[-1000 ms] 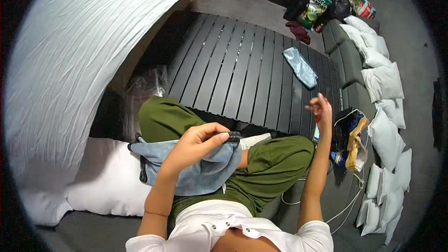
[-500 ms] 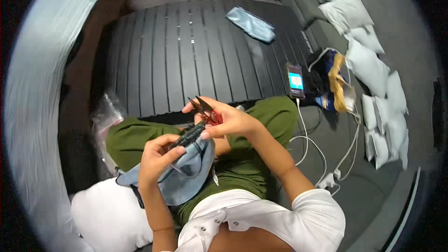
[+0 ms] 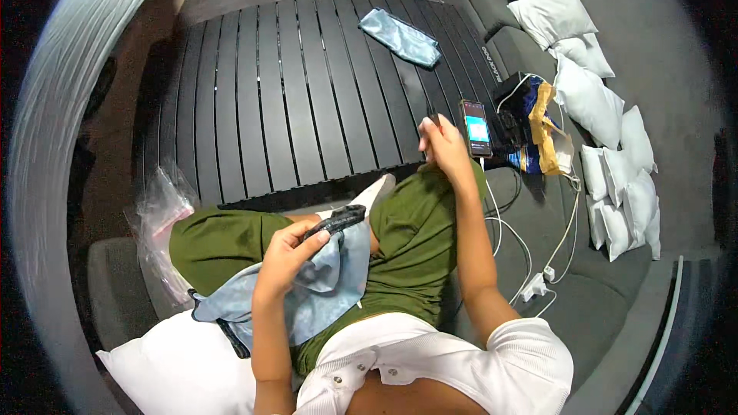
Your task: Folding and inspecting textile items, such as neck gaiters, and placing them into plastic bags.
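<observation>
My left hand (image 3: 286, 261) pinches the black band (image 3: 342, 220) of a light blue cloth garment (image 3: 334, 280). The rest of the cloth drapes over my lap and across my left thigh, with another black edge lower down. Away to the right, at the table's near edge, my right hand (image 3: 447, 150) is closed around a small pair of scissors. Only the dark tips of the scissors (image 3: 434, 118) stick out past my fingers; the handles are hidden in the hand.
A folded light blue cloth (image 3: 401, 37) lies on the black slatted table (image 3: 292, 100). Close to my right hand are a phone (image 3: 477, 131) on a white cable and a blue-and-yellow bag (image 3: 542, 131). White cushions (image 3: 588, 100) line the right side. Clear plastic wrapping (image 3: 165, 211) sits left.
My right hand has left the black band and moved right and away with the scissors, toward the table edge. My left hand keeps the cloth, shifted slightly right.
</observation>
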The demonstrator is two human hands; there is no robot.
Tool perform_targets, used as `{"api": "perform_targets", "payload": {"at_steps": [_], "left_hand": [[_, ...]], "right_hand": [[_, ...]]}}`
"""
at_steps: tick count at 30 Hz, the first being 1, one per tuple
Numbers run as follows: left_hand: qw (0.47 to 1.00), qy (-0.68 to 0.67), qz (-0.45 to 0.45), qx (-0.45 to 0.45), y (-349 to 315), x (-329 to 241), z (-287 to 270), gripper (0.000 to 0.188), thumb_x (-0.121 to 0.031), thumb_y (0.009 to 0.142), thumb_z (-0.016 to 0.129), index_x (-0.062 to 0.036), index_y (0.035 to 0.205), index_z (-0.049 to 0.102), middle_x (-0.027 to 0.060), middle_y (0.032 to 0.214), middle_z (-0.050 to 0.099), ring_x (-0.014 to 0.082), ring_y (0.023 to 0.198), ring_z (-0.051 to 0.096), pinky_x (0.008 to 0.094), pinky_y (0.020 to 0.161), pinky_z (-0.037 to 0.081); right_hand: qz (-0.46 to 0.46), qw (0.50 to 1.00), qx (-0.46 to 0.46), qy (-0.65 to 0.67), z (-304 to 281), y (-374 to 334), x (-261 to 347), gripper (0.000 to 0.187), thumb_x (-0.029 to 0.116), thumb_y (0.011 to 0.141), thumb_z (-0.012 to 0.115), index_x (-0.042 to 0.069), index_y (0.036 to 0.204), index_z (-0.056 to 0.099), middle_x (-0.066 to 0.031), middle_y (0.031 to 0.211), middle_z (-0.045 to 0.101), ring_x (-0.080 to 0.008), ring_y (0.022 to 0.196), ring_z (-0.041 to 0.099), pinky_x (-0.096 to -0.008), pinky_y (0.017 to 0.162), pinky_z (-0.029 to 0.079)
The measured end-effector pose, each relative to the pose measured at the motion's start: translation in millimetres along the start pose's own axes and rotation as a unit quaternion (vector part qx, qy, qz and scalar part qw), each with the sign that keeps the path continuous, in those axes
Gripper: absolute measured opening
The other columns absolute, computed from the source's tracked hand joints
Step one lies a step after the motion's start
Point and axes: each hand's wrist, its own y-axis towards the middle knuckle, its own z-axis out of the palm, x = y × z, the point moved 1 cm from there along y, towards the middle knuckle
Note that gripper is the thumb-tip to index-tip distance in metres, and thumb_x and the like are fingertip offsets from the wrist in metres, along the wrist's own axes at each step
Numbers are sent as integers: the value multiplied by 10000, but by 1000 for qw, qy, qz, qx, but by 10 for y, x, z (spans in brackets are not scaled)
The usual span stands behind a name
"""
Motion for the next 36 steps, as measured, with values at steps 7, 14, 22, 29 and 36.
{"api": "perform_targets", "payload": {"at_steps": [7,14,22,29,36], "left_hand": [[994,105,35,21,23,-63,-14,177,-162,801,608,7,853,618,-59,668,509,17,595,394,174,518,315],[967,234,76,62,-99,-336,-49,166,-133,745,658,24,792,629,-28,529,481,23,505,408,202,448,325],[984,146,100,-23,-69,-554,-521,130,-108,745,638,17,769,610,23,712,561,59,625,485,191,558,370],[802,589,67,-71,890,-1039,-801,224,-195,796,556,11,863,614,124,709,612,181,638,593,290,582,457],[677,708,179,-90,2120,-2023,-772,149,-86,764,542,22,821,626,114,622,611,193,535,604,330,516,489]], "right_hand": [[11,955,266,129,621,-222,401,287,317,858,505,38,792,481,-14,733,541,-48,524,443,-179,465,351],[-65,735,660,143,786,-635,466,378,103,655,757,61,729,389,44,656,369,-34,526,294,-201,466,256],[42,837,496,226,440,-702,213,371,18,662,722,77,671,356,46,630,362,-16,535,316,-188,480,264],[-193,873,433,-118,585,-547,329,203,121,695,613,-3,755,464,-58,631,459,-135,573,442,-262,525,366],[-381,887,67,-252,536,124,812,63,41,682,534,19,739,521,-118,716,567,-214,683,581,-326,601,447]]}}
